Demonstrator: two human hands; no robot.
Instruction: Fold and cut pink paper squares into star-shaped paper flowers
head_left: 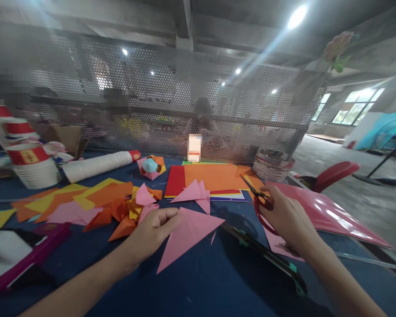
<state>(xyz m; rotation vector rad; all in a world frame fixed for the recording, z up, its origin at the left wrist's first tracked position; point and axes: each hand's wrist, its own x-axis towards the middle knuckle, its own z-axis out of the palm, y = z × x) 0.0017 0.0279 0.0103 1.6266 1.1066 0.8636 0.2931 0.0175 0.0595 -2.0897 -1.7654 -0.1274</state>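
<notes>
My left hand (158, 226) pinches the upper corner of a pink paper triangle (193, 235) above the dark blue tabletop (191, 295). To the right, my right hand (284, 209) is closed round the red handles of a pair of scissors (257, 193), whose blades point up and to the left, away from the triangle. Smaller pink paper pieces (194, 191) lie just beyond the triangle. A black and green utility knife (267, 253) rests on the table between my hands. Under my right hand lies another pink sheet (279, 244), partly covered.
Orange, yellow and pink papers (95, 196) spread at left beside a folded paper shape (152, 166). Stacked paper cups (33, 163) and a purple tool (39, 246) stand further left. Coloured sheets (214, 176), a basket (273, 165) and a glossy red folder (326, 211) lie behind and right.
</notes>
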